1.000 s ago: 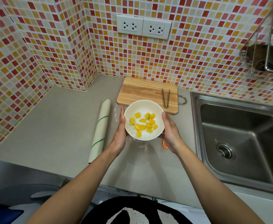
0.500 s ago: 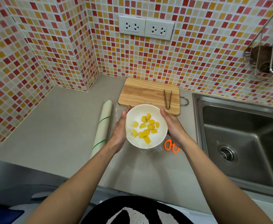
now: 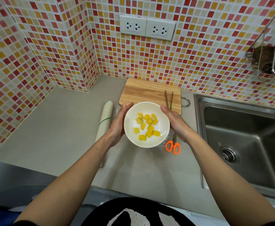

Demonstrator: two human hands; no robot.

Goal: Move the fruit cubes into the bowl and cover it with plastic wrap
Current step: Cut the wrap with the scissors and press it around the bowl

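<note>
White bowl point(image 3: 146, 124) sat on the worktop point(image 3: 60, 128) just in front of the wooden board point(image 3: 148, 93), yellow fruit cubes point(image 3: 147, 126) inside. Left hand point(image 3: 119, 123) and right hand point(image 3: 174, 123) lay flat vs. the bowl's sides, fingers straight, pressing clear plastic wrap point(image 3: 166, 140) down at the rim. Wrap roll point(image 3: 104, 121) lay just left; orange scissors point(image 3: 173, 146) near right. Step in hand, approx.: sealing the cover. Next move probably calls for smoothing loose film under the rim w/o tilting the bowl.
</note>
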